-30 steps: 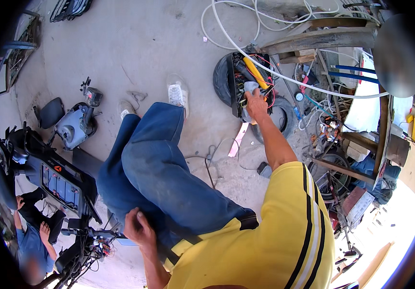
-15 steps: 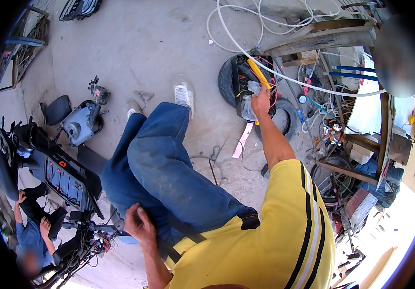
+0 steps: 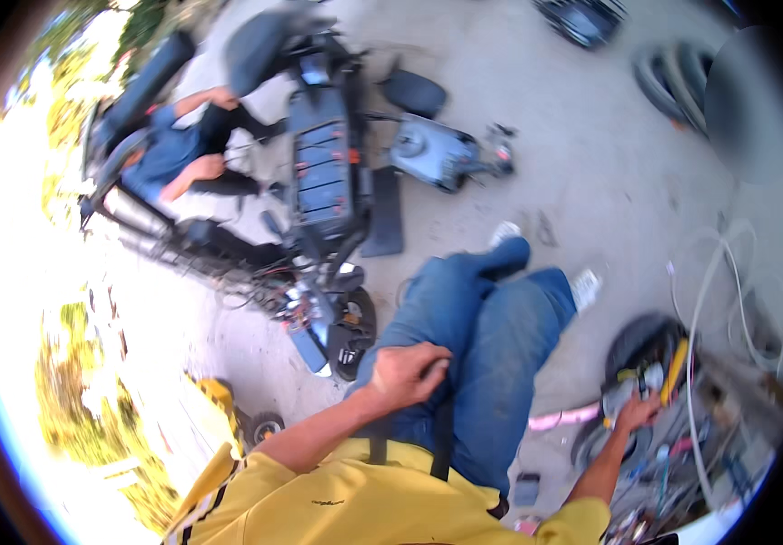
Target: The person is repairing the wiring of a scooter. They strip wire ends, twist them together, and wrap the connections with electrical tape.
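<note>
- Yellow-sleeved, the right hand (image 3: 641, 411) is hanging at four o'clock in the view, low over a heap of things; blur is hiding its fingers, so I cannot tell whether they are grasping anything.
- At six o'clock, the left hand (image 3: 407, 374) is resting on the lap of the blue trousers (image 3: 514, 336), its fingers curling into a loose clench.
- Just beyond the right fingertips, toward one o'clock from them, a yellow bar (image 3: 676, 371) is leaning at a steep slant; I cannot tell if it is touching them.
- A pale object (image 3: 653, 374) is sitting just above that hand, too smeared to identify.
- Around these, a black box (image 3: 607, 397) is standing on the floor between three and four o'clock in the view, partly covered by the hand.
- One black tyre (image 3: 628, 343) is lying against the box's upper side; a second tyre (image 3: 584, 445) is lying just below it.
- Left of the box, a pink strip (image 3: 562, 418) is stretching across the floor.
- A white hose (image 3: 709, 272) is looping at three o'clock.
- Farther off, at eleven o'clock, a stripped scooter frame (image 3: 323, 173) is standing, and a co-worker in dark blue (image 3: 182, 150) is sitting beside it at ten.
</note>
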Action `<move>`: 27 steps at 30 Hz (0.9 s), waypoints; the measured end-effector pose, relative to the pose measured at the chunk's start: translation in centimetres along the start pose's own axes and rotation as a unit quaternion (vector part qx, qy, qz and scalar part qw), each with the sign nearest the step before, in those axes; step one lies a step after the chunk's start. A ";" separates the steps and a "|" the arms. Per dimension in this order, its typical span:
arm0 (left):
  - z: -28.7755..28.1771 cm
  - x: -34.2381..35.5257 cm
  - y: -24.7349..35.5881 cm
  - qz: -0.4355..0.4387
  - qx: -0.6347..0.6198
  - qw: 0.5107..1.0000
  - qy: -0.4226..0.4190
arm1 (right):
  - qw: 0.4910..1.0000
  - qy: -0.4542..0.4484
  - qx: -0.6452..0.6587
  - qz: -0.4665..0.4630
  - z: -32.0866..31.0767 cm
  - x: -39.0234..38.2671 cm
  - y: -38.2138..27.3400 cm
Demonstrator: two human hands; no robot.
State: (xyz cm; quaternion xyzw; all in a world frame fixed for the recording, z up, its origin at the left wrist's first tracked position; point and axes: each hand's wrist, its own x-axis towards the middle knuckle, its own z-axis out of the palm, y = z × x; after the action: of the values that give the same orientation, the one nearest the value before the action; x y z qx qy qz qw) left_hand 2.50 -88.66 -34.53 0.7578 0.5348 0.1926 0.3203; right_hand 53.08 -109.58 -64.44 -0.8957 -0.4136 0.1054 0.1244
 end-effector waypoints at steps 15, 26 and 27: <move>-0.7 -5.0 -2.3 0.060 -0.095 0.992 0.056 | 0.723 0.045 0.684 0.082 -17.8 -5.1 -32.5; -8.2 -13.6 1.4 0.207 -0.120 0.936 0.257 | 0.632 -0.354 0.686 -0.071 -22.0 -21.2 -48.5; -8.6 -14.6 1.1 0.202 -0.118 0.935 0.268 | 0.632 -0.363 0.681 -0.073 -22.3 -22.1 -48.7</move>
State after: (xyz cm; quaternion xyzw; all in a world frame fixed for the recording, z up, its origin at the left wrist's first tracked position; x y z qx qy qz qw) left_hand -7.33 -100.11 -26.79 0.7271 0.4101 0.5103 0.2066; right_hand 10.77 -99.04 -26.35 -0.4130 -0.3003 0.6645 0.5457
